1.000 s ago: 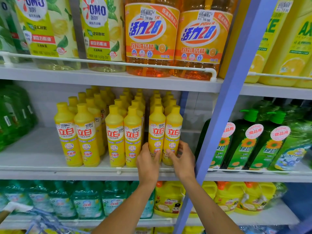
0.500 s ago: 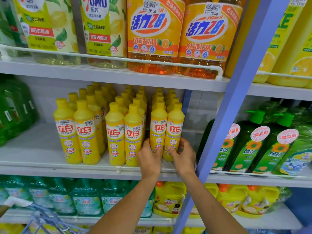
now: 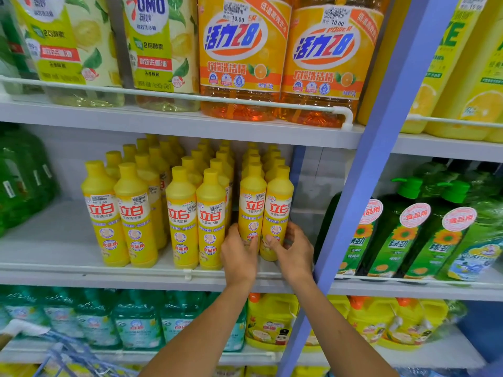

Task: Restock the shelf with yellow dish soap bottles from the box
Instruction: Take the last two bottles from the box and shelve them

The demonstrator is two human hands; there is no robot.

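Standing upright in paired rows on the middle shelf [image 3: 54, 248] at frame centre, the yellow dish soap bottles [image 3: 152, 213] run back toward the rear wall. Rightmost pair at the front edge: left front bottle [image 3: 251, 202] and right front bottle [image 3: 279, 205], touching side by side, just left of the blue upright post [image 3: 381, 148].

Left hand [image 3: 239, 257]: fingers curled around the lower part of the left front bottle, thumb on its label, gripping it. Right hand [image 3: 295, 253]: fingers wrapped around the lower part of the right front bottle, thumb on the label face, gripping it. Both forearms rise from the bottom centre of the frame.

Bases of both held bottles are hidden by the hands; cannot tell whether they rest on the shelf.

Upper centre: two large orange bottles [image 3: 324, 63] behind a white rail. Right of the post: green pump bottles [image 3: 402, 227]. Lower shelf: teal bottles [image 3: 136, 322] at left, yellow jugs [image 3: 268, 322] at centre
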